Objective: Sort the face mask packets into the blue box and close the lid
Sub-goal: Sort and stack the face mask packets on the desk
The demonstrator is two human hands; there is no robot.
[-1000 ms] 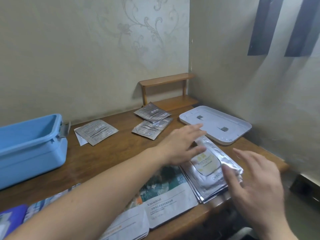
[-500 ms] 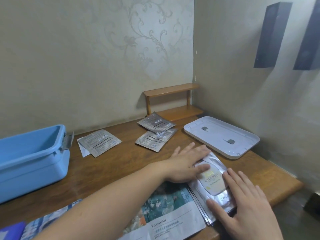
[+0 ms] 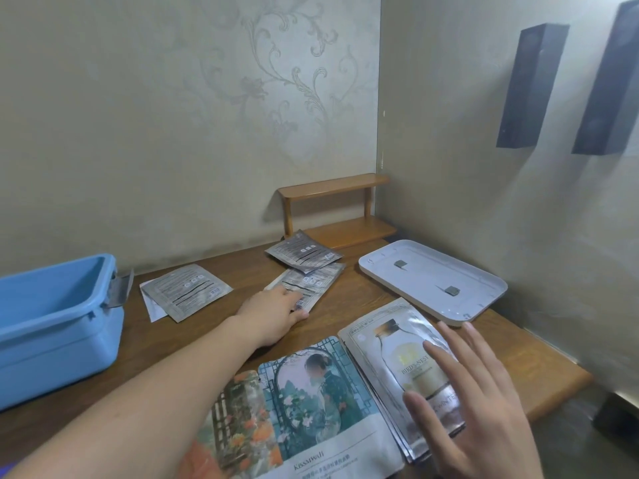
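Note:
The open blue box (image 3: 52,326) stands at the table's left edge. Its white lid (image 3: 432,281) lies upside down at the right. Grey mask packets lie at the back: one pair (image 3: 186,292) near the box, one packet (image 3: 304,254) further right, and another (image 3: 314,283) under my left hand (image 3: 276,309), whose fingers rest on its near end. My right hand (image 3: 466,392) lies with spread fingers on a stack of silver packets (image 3: 390,340) at the front right. Illustrated packets (image 3: 304,392) lie beside that stack, partly under my left forearm.
A small wooden shelf (image 3: 332,209) stands in the back corner against the wall. Two dark blocks (image 3: 529,84) hang on the right wall. The wooden table (image 3: 539,371) ends just right of the silver stack.
My left hand left the silver stack and moved back and left onto a grey packet. My right hand stays on the silver stack, fingers now more spread.

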